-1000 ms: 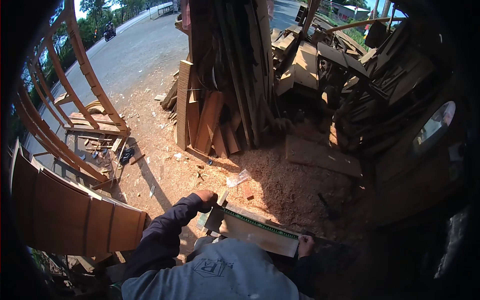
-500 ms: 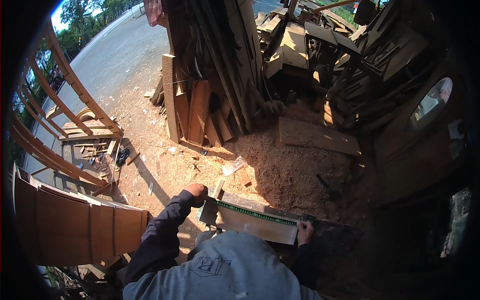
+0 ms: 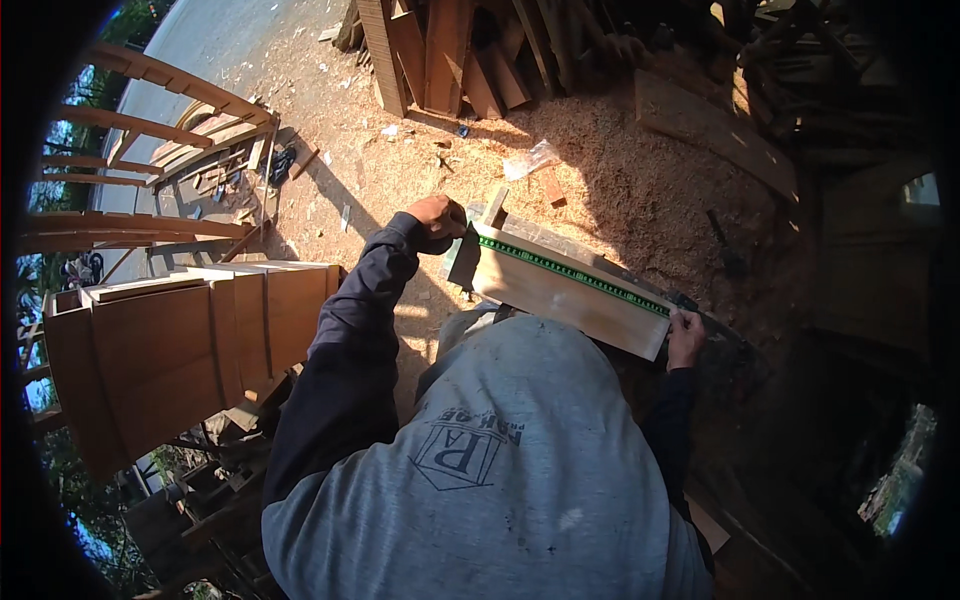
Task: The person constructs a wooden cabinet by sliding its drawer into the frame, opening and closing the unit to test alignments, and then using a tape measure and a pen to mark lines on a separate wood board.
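Containers: none of the usual kind is in view. The nearest thing to one is the wooden cabinet-like piece (image 3: 190, 340) of curved brown panels, well to the left of the board; its inside cannot be seen.

The item in hand is a pale wooden board (image 3: 565, 295), long and rectangular, held out in front of the person's grey-shirted chest and slanting down from upper left to lower right. Its broad face is light, smooth and sunlit. A green straightedge with fine markings (image 3: 590, 278) lies along the board's upper edge, touching it for most of its length. A dark flat piece (image 3: 463, 260) sits at the board's left end; what it is cannot be told.

The left hand (image 3: 437, 218) is curled closed at the board's left end, just above the dark piece; whether it grips the board or the ruler cannot be told. The right hand (image 3: 686, 338) is closed on the board's right end, fingers wrapped over the edge.

Beyond the board, the ground is covered in sawdust (image 3: 620, 170). Planks (image 3: 440, 50) lean upright further beyond it.
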Tool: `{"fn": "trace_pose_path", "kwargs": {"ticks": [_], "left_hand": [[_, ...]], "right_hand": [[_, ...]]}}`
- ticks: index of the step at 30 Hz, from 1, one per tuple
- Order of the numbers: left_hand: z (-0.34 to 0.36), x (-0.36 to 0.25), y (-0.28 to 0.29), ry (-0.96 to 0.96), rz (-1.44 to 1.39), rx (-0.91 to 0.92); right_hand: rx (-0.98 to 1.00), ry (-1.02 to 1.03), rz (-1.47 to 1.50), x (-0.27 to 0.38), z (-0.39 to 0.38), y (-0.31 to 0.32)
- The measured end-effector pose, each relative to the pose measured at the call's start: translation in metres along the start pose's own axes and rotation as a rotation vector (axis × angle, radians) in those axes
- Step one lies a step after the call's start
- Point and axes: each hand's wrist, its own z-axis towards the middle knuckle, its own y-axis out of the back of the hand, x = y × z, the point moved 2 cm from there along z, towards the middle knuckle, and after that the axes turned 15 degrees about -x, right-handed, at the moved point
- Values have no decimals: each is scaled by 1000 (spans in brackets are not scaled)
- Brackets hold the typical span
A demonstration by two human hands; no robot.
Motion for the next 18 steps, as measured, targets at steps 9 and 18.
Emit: {"fn": "trace_pose_path", "kwargs": {"ticks": [9,18], "left_hand": [[5,-6,3,-21,1,47],[10,-17,17,-75,-48,39]], "right_hand": [[-15,-13,36,0,0,8],[70,-22,0,1,3,10]]}}
